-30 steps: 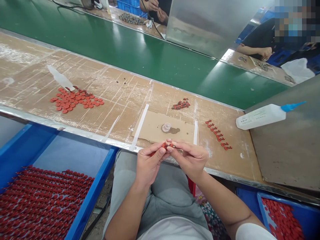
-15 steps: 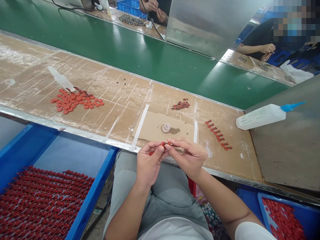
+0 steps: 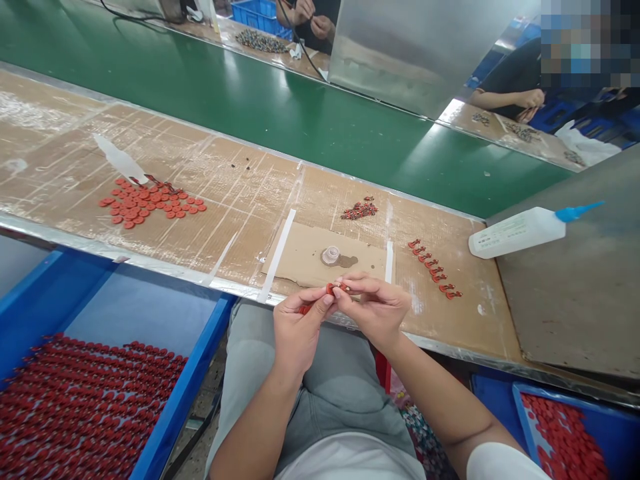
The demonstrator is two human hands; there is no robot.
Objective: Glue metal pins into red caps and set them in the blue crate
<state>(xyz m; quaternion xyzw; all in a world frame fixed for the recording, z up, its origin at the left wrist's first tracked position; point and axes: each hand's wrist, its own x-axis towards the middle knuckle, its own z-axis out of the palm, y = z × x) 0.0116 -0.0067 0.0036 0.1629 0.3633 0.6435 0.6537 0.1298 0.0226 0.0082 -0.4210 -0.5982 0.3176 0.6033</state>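
My left hand (image 3: 299,327) pinches a small red disc (image 3: 330,289) between thumb and fingertips. More red (image 3: 304,309) shows among its curled fingers, partly hidden. Against the disc, my right hand (image 3: 377,308) closes thumb and forefinger on a small red part with a pale tip (image 3: 345,286); its exact kind is too small to make out. The fingertips of both hands meet over the table's front edge. Just beyond them a small clear cup (image 3: 331,255) stands on a taped cardboard sheet (image 3: 300,257), beside a wet-looking stain.
Loose red discs (image 3: 135,202) lie at left, near a white bottle (image 3: 120,159). Small red-and-dark parts (image 3: 359,211) are heaped behind the cup. A row of assembled pieces (image 3: 434,269) and a blue-tipped bottle (image 3: 520,232) are at right. Blue trays (image 3: 170,393) flank my legs; co-workers sit across the green belt (image 3: 280,113).
Both hands stay together at nearly the same place. The right fingers have shifted slightly against the red disc, which now shows a little more. The view has drifted slightly.
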